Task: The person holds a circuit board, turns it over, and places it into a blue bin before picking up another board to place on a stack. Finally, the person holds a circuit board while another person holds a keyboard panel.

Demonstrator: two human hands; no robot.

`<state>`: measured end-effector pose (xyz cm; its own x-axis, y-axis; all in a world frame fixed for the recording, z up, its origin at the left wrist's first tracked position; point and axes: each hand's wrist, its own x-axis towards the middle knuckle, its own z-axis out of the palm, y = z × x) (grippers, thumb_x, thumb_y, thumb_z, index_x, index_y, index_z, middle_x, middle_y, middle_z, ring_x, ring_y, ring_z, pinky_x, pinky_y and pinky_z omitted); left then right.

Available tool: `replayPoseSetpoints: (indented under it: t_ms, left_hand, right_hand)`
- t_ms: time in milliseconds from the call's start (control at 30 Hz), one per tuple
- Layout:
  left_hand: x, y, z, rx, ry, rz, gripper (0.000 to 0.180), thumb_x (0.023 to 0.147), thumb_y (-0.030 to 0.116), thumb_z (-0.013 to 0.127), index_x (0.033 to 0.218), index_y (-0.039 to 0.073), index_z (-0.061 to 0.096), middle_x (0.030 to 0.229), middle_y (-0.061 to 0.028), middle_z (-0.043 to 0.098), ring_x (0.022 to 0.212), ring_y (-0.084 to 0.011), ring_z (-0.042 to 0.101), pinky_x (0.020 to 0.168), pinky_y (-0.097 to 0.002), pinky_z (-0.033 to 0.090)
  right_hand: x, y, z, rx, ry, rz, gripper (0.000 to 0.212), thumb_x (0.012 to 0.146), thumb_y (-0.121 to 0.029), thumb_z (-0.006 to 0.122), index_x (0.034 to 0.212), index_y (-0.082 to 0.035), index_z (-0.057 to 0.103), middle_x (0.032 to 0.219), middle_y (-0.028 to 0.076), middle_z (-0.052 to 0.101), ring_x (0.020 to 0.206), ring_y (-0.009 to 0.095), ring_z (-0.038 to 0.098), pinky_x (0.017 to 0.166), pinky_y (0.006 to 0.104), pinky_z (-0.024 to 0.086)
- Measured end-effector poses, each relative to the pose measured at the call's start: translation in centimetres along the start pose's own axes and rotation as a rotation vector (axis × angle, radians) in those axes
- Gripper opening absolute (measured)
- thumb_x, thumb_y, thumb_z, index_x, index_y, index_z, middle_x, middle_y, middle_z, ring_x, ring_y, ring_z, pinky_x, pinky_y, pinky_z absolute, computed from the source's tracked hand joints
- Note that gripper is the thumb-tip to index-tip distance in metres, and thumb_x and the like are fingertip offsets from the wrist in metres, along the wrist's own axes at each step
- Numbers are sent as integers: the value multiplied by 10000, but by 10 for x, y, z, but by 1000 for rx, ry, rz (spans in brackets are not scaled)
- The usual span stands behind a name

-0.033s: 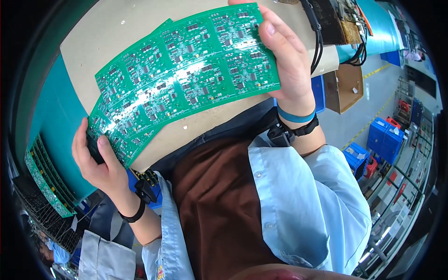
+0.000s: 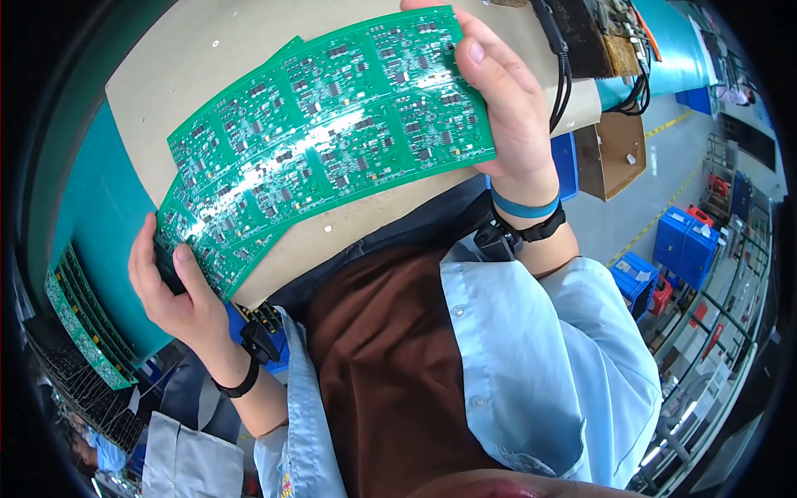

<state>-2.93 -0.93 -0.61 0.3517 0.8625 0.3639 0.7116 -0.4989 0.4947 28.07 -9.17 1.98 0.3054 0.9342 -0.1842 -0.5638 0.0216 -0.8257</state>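
A green circuit board panel [image 2: 349, 159], covered with repeated blocks of small components, is held up between my two hands above the bench. Bright glare runs along its middle. Green edges jutting out at the upper rim and the lower left suggest a second board beneath, mostly hidden. My right hand [image 2: 508, 100] grips the right end, its thumb on the front face and its other fingers largely behind. At the lower left end, my left hand [image 2: 178, 286] has the thumb on the near edge and the fingers round the far side.
Beige sheeting [image 2: 166, 100] covers part of the teal bench mat [image 2: 91, 199]. More green boards stand in a black rack [image 2: 87, 319] at the left. Dark equipment with cables [image 2: 573, 41] sits at the upper right, above an open cardboard box [image 2: 613, 158]. Blue bins [image 2: 687, 236] stand on the floor.
The right end of the boards and my right hand have shifted very slightly left. Both grips look the same.
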Motion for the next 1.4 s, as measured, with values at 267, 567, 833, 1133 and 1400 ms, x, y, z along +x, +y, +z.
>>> replayPoseSetpoints:
  t_ms: [267,567,833,1133,1400]
  left_hand:
    - [0,4,0,23,-14,-29,350,898,59,588,1240,-17,586,1213,-140,615,1089,-253,584,939,-351,449]
    - [1,4,1,20,-6,-28,348,905,71,588,1241,-20,584,1209,-143,615,1074,-247,583,929,-346,447]
    - [-2,2,1,10,2,-19,347,935,137,580,1245,-20,582,1219,-132,620,1075,-248,578,919,-343,443]
    - [-3,5,11,23,-20,-20,340,940,149,577,1236,-18,588,1223,-129,622,1072,-253,579,926,-349,440]
    - [-2,4,-13,-26,31,-135,350,820,26,605,1170,39,602,1116,-137,616,1041,-290,577,925,-381,453]
  right_hand:
    - [0,0,-7,63,-55,9,459,1022,-190,464,1410,34,364,1224,106,579,1073,163,592,920,292,488]
    - [3,1,-10,49,-81,-33,516,1039,-323,413,1399,44,370,1210,112,582,1064,166,593,914,295,490]
    - [2,4,-12,54,-115,-45,536,1043,-353,389,1398,48,366,1201,109,587,1059,161,592,904,292,489]
    - [0,5,-22,85,-132,-50,531,1043,-342,396,1406,44,355,1196,103,589,1058,153,591,912,288,483]
    - [6,8,4,-294,55,-220,454,1007,-279,417,1326,30,513,1246,119,592,1116,192,575,981,317,441]
